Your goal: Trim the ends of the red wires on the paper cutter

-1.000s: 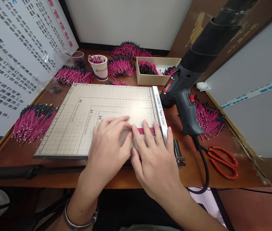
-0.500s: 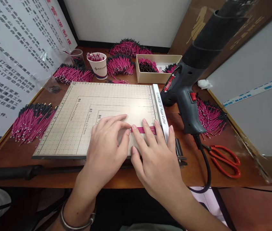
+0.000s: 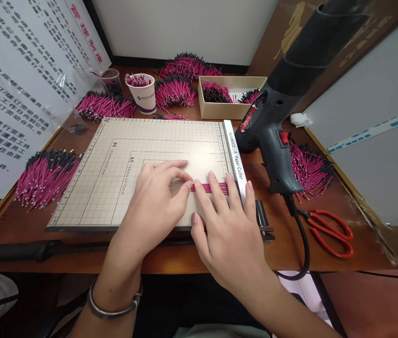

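A small row of pink wires point(image 3: 210, 188) lies on the beige paper cutter board point(image 3: 114, 164), its right end against the white ruler bar point(image 3: 236, 152). My right hand point(image 3: 229, 230) rests flat on the board with its fingers spread, the fingertips pressing on the wires. My left hand point(image 3: 154, 206) lies just left of them, fingers stretched out, with the fingertips at the wires' left end. Neither hand grips anything.
A grey heat gun point(image 3: 279, 117) stands right of the cutter, its cord running off the desk edge. Red scissors point(image 3: 331, 230) lie at the right. Piles of pink wires point(image 3: 45, 176) ring the board, with a paper cup point(image 3: 141, 93) and a cardboard box point(image 3: 230, 96) behind.
Both hands stay on the wires; the fingers shift only slightly. The camera has tilted a little, so the scene sits slightly higher in view.
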A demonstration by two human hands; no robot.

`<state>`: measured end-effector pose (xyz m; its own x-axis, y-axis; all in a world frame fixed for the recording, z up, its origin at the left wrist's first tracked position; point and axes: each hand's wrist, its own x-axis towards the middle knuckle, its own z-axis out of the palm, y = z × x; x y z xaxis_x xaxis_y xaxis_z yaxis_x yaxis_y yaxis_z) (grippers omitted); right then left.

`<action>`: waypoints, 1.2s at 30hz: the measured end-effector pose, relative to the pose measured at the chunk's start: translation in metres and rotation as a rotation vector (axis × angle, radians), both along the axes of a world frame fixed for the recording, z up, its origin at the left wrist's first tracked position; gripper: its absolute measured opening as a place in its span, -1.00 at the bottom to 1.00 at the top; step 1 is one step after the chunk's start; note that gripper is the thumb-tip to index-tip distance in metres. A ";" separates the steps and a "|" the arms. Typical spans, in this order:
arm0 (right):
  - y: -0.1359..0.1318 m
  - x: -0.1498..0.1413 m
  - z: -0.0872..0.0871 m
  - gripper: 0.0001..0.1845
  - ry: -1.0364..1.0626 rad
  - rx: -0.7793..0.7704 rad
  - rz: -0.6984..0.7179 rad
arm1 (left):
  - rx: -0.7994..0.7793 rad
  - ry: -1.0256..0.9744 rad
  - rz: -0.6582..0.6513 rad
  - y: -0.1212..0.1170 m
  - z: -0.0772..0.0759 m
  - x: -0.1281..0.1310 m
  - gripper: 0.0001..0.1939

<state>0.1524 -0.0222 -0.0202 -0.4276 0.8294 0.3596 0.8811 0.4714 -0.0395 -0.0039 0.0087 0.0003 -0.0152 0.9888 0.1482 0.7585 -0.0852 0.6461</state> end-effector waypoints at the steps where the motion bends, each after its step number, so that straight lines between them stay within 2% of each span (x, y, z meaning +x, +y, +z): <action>1: 0.000 0.000 0.000 -0.45 -0.001 0.004 0.002 | -0.007 0.011 0.000 0.000 0.000 0.000 -0.79; 4: 0.000 0.001 -0.001 -0.45 -0.001 0.009 0.001 | -0.075 0.074 -0.022 0.000 0.000 -0.001 -0.60; 7: 0.000 0.001 -0.001 -0.46 0.009 0.011 -0.001 | -0.188 0.135 -0.104 0.000 0.001 -0.002 -0.38; 10: 0.000 0.001 -0.001 -0.46 0.012 0.018 0.005 | -0.255 0.210 -0.146 0.001 0.003 -0.002 -0.30; 16: 0.000 0.001 -0.002 -0.46 0.012 0.023 0.002 | -0.262 0.308 -0.110 0.002 0.006 0.004 -0.30; 26: 0.000 0.000 -0.001 -0.46 0.011 0.033 0.008 | -0.214 0.314 -0.058 0.002 0.003 0.010 -0.33; 31: 0.001 0.001 -0.002 -0.46 0.016 0.029 0.009 | -0.165 0.322 -0.082 -0.001 0.000 0.009 -0.37; 36: 0.001 0.001 -0.002 -0.46 0.017 0.017 0.008 | -0.124 0.238 -0.048 -0.001 -0.003 0.007 -0.42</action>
